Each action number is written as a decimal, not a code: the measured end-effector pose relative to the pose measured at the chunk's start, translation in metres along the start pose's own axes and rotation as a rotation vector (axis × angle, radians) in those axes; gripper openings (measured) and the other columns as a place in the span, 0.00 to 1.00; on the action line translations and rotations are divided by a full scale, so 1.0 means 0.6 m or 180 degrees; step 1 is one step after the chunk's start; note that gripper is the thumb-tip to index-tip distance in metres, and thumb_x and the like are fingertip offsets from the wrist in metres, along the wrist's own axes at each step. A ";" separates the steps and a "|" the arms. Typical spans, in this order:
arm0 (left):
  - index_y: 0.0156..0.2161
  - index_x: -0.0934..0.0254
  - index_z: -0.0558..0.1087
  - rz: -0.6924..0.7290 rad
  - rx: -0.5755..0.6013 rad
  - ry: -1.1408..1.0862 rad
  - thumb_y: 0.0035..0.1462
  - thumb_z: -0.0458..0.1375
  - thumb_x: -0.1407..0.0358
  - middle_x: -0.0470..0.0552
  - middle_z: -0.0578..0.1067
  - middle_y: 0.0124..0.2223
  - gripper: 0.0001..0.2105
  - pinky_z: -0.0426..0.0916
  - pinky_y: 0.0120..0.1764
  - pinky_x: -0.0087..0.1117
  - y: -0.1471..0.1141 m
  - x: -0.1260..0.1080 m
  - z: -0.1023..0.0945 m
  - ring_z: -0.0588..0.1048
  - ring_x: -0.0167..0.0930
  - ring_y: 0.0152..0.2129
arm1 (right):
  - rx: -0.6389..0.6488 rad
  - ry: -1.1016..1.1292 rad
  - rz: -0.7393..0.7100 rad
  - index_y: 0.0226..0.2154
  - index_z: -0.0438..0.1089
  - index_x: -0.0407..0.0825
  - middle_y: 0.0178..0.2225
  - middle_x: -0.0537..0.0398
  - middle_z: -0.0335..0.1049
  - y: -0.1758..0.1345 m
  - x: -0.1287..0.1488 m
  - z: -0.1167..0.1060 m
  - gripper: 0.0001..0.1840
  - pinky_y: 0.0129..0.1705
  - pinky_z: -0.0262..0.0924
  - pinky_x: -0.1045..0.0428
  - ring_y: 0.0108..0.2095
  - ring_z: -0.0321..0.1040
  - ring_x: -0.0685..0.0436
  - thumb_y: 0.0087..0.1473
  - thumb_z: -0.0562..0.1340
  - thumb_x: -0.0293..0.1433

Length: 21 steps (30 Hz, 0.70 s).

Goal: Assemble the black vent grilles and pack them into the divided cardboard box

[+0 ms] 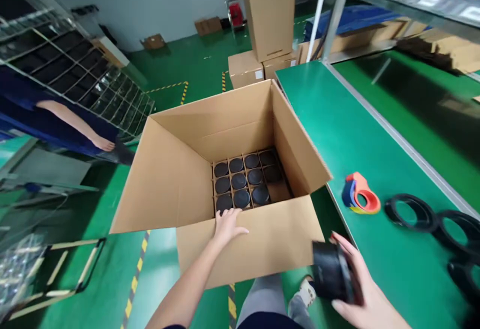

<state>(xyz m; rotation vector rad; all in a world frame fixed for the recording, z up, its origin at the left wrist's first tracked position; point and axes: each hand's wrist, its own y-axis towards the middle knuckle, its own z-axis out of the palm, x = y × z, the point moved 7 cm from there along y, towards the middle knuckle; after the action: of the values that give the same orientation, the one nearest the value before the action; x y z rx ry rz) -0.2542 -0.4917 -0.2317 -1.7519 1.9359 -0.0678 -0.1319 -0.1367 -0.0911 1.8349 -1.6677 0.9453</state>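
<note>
A large open cardboard box [165,184] stands before me with its flaps raised or folded outward. Inside, a cardboard divider holds several round black pieces [239,181], one to a cell; a cell at the near right shows bare cardboard. My left hand [227,226] lies on the front flap [262,244], fingers reaching over its inner edge and thumb spread. To the right of that flap, my right hand [362,289] grips a black cylindrical part [330,271] with a wider rim, tilted on its side and slightly blurred.
On the green workbench [318,109] at right lie an orange tape dispenser [363,196] and several black rings [410,212]. Stacked cartons [245,69] stand behind the box. At left another person's arm [75,119] shows beside a wire rack [93,69].
</note>
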 end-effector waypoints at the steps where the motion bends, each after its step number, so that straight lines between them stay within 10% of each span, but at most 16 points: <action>1: 0.52 0.59 0.72 0.0019 -0.0070 -0.0043 0.44 0.73 0.54 0.55 0.76 0.50 0.30 0.53 0.61 0.57 -0.003 0.002 0.008 0.70 0.47 0.51 | 0.0204 0.0133 -0.0082 0.69 0.38 0.53 0.61 0.40 0.55 0.072 0.029 0.020 0.54 0.54 0.66 0.39 0.57 0.63 0.33 0.50 0.65 0.47; 4: 0.49 0.61 0.74 0.0118 -0.0473 -0.0035 0.53 0.69 0.56 0.55 0.77 0.45 0.21 0.60 0.56 0.52 -0.019 -0.009 0.039 0.72 0.45 0.46 | 0.0257 -0.0299 -0.0135 0.68 0.41 0.49 0.61 0.38 0.51 0.319 0.053 0.099 0.57 0.61 0.55 0.34 0.62 0.53 0.28 0.43 0.68 0.43; 8: 0.55 0.58 0.71 0.0511 -0.0938 -0.0217 0.58 0.65 0.56 0.54 0.78 0.47 0.21 0.62 0.53 0.50 -0.053 -0.028 0.072 0.74 0.43 0.43 | 0.0637 -0.1911 0.1039 0.67 0.45 0.49 0.61 0.32 0.46 0.531 -0.100 0.240 0.61 0.56 0.57 0.36 0.60 0.51 0.23 0.36 0.74 0.38; 13: 0.58 0.59 0.70 0.0790 -0.1246 -0.0270 0.68 0.52 0.57 0.51 0.80 0.48 0.17 0.61 0.51 0.45 -0.085 -0.031 0.069 0.76 0.38 0.43 | 0.1351 -0.2527 0.1860 0.65 0.49 0.47 0.60 0.31 0.48 0.530 -0.286 0.352 0.60 0.52 0.59 0.39 0.60 0.52 0.24 0.34 0.77 0.35; 21: 0.48 0.61 0.78 0.0628 -0.2093 -0.0298 0.70 0.49 0.60 0.48 0.82 0.41 0.15 0.59 0.52 0.35 -0.112 -0.044 0.052 0.76 0.29 0.37 | 0.1657 -0.2909 0.2601 0.71 0.31 0.54 0.69 0.31 0.29 0.472 -0.389 0.443 0.67 0.57 0.56 0.35 0.67 0.41 0.22 0.43 0.74 0.44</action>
<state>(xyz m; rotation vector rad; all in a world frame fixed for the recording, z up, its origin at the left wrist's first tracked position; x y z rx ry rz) -0.1795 -0.4683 -0.2242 -1.8780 2.1973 0.7868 -0.3697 -0.2222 -0.4667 2.0872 -3.1344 0.9417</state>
